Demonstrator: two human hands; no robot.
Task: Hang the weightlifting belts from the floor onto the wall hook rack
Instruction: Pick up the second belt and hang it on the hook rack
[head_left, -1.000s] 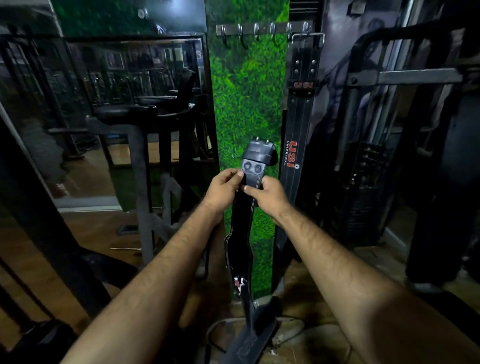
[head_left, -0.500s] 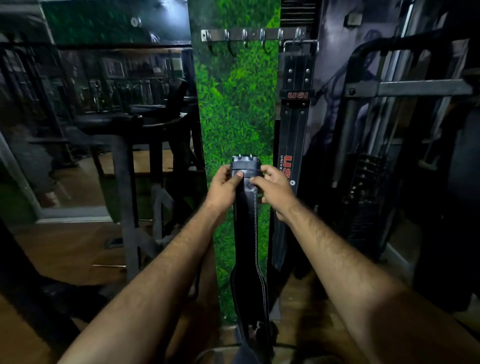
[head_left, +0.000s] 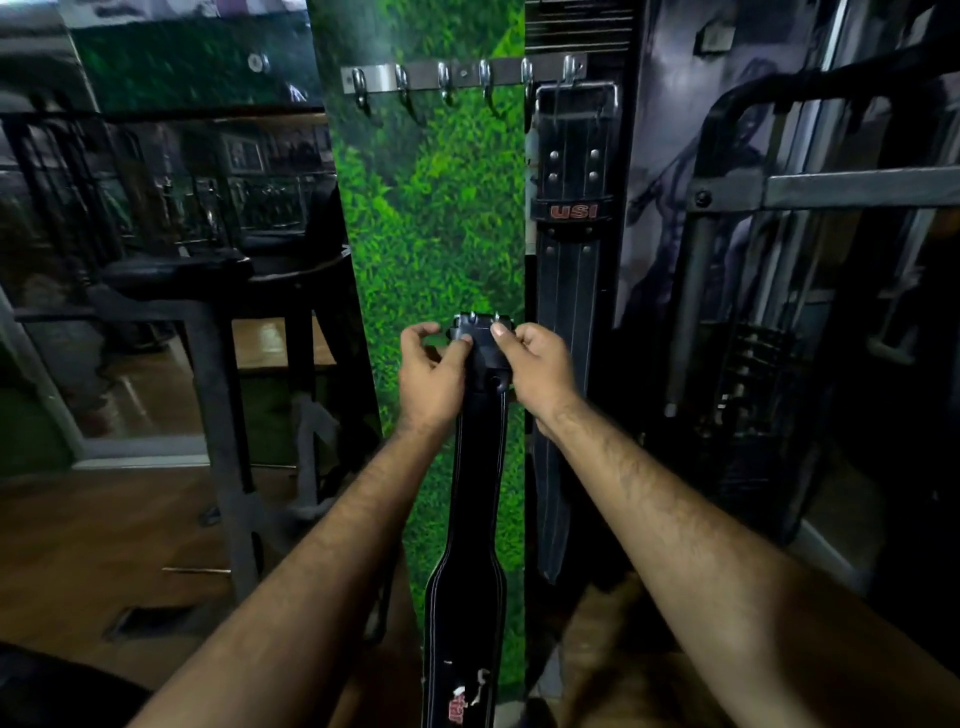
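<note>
Left hand (head_left: 431, 376) pinched the buckle end of the black belt (head_left: 475, 499), right hand (head_left: 537, 371) gripping its other side, well below the hook rack (head_left: 462, 78). Best bet: lift high, buckle square onto a free hook (head_left: 485, 85), beside the hung belt (head_left: 569, 291).

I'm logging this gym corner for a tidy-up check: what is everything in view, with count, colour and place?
Hook rack: one, silver metal with six hooks, high on the wall across the green panel's top.
Hung belt: one, black with red USI lettering, hanging by its buckle from the rightmost hook.
Held belt: one, black with white stitching, hanging down from both hands, centre.
Green panel: one, grass-patterned, upright on the wall behind the held belt.
Bench frame: one, dark grey, left.
Weight machine: one, dark, right.
Floor: brown wood, bottom left.
Left hand: grips the held belt's buckle end.
Right hand: grips the same end.
</note>
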